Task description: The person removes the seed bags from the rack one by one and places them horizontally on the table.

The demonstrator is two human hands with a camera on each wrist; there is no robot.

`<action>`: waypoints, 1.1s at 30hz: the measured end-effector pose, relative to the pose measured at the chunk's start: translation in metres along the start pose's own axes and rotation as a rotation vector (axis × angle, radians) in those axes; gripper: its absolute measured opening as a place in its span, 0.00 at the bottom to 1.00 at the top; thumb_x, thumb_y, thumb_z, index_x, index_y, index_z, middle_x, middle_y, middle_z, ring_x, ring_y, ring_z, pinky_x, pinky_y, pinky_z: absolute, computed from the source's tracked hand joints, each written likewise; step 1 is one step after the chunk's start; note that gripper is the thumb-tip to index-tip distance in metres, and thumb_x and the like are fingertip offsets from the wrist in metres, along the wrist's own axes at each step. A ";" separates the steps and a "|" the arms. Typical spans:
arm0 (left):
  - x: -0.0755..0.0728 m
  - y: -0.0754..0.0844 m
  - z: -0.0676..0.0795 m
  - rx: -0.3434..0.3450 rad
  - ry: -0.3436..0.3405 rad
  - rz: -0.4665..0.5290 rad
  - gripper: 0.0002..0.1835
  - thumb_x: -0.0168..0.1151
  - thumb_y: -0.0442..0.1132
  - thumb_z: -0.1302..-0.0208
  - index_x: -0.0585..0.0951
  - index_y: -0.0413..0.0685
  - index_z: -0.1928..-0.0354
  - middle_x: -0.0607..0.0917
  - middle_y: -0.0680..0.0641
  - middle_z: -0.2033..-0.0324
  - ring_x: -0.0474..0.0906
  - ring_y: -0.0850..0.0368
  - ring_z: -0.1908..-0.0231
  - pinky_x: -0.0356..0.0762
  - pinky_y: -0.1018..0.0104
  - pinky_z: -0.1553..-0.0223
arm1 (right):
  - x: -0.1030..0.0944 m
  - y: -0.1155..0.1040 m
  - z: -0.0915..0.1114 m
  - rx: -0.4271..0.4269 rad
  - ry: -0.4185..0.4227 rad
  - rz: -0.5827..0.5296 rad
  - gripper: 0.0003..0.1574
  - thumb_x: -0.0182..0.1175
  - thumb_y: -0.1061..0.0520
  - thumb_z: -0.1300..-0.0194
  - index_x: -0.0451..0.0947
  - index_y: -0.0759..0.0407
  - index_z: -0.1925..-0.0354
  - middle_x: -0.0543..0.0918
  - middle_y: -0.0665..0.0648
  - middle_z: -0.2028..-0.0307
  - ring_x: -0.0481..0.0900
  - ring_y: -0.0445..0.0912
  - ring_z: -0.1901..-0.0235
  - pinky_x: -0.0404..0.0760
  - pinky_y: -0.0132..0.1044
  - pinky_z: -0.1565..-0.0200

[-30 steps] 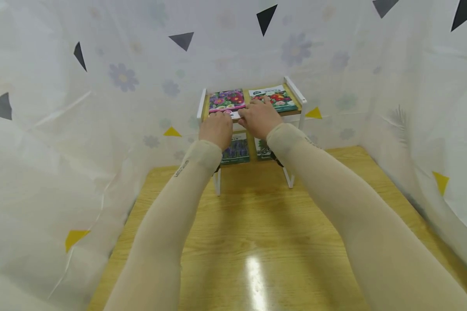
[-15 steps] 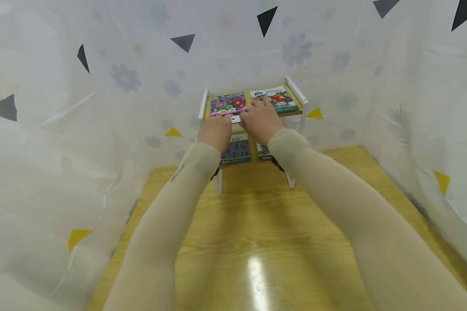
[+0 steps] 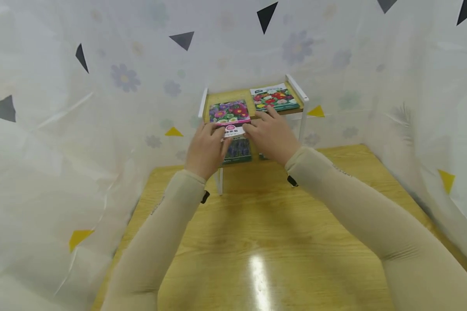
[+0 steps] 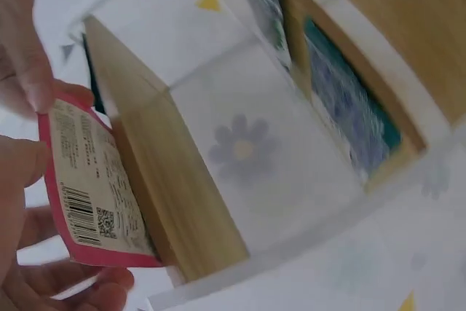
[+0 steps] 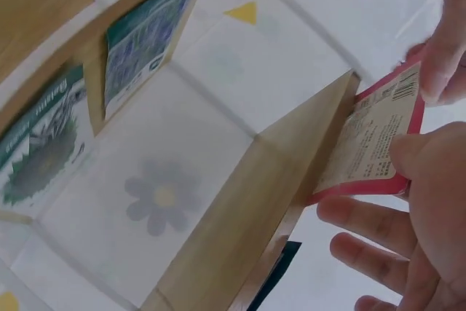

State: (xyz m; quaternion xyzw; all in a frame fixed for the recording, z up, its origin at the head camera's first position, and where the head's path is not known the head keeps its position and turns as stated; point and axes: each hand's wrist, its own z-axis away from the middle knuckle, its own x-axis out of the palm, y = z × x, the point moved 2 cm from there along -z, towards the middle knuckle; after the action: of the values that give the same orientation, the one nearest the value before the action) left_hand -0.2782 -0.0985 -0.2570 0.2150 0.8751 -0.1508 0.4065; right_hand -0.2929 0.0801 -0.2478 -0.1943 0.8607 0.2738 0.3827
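A flower seed packet [image 3: 230, 111] with a pink border lies partly on the upper shelf [image 3: 227, 96] of a small rack, its near end sticking out over the front edge. My left hand [image 3: 205, 149] pinches the near left corner, and my right hand [image 3: 274, 137] pinches the near right corner. From below, the left wrist view shows the packet's printed back [image 4: 95, 180] with a barcode, thumbs against it. In the right wrist view my right thumb [image 5: 409, 154] presses that same back while the other fingers spread beneath.
A second flower packet [image 3: 274, 97] lies on the upper shelf's right side. On the lower shelf are a purple-flower packet [image 3: 238, 150] and another green-edged packet [image 5: 45, 136]. White side rails [image 3: 297, 87] bound the rack, which stands on a wooden table [image 3: 288, 242] before a white curtain.
Both hands have drawn the pink-bordered packet toward me, so it now overhangs the shelf front and bare shelf shows behind it. The other upper packet has stayed put.
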 end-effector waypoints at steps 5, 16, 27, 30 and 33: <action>0.005 0.009 0.027 -0.187 0.014 0.248 0.31 0.44 0.59 0.34 0.74 0.39 0.45 0.73 0.37 0.47 0.69 0.45 0.47 0.68 0.53 0.46 | 0.001 -0.010 0.027 0.001 0.097 -0.037 0.19 0.56 0.47 0.36 0.79 0.54 0.51 0.83 0.57 0.59 0.75 0.54 0.51 0.63 0.57 0.43; 0.026 0.022 0.088 -0.331 0.154 0.624 0.24 0.57 0.45 0.37 0.72 0.36 0.44 0.76 0.43 0.54 0.76 0.54 0.62 0.78 0.62 0.62 | 0.030 -0.037 0.089 0.009 0.244 -0.187 0.24 0.55 0.47 0.36 0.75 0.55 0.44 0.81 0.57 0.54 0.77 0.52 0.53 0.66 0.55 0.45; 0.059 0.027 0.147 -0.490 0.115 0.748 0.37 0.63 0.33 0.44 0.59 0.42 0.33 0.76 0.49 0.62 0.74 0.59 0.64 0.77 0.60 0.60 | 0.071 -0.078 0.135 0.054 0.290 -0.457 0.27 0.64 0.49 0.44 0.77 0.61 0.48 0.81 0.57 0.57 0.78 0.49 0.58 0.73 0.47 0.50; 0.067 0.026 0.165 -0.576 0.060 0.760 0.39 0.63 0.31 0.44 0.57 0.43 0.32 0.75 0.49 0.66 0.72 0.59 0.68 0.77 0.64 0.64 | 0.088 -0.095 0.144 0.118 0.210 -0.593 0.31 0.63 0.51 0.42 0.71 0.62 0.43 0.80 0.55 0.56 0.78 0.46 0.60 0.76 0.39 0.57; 0.073 0.020 0.183 -0.642 -0.020 0.727 0.40 0.63 0.32 0.45 0.56 0.45 0.31 0.73 0.49 0.69 0.70 0.59 0.71 0.73 0.68 0.70 | 0.108 -0.112 0.149 0.224 0.099 -0.759 0.37 0.59 0.52 0.38 0.60 0.61 0.35 0.80 0.48 0.62 0.76 0.39 0.69 0.75 0.30 0.70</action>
State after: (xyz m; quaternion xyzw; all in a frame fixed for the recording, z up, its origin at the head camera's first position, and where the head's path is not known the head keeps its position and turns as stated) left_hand -0.1924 -0.1430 -0.4296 0.3692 0.7416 0.2767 0.4870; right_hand -0.2174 0.0721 -0.4496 -0.4685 0.7696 0.0076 0.4338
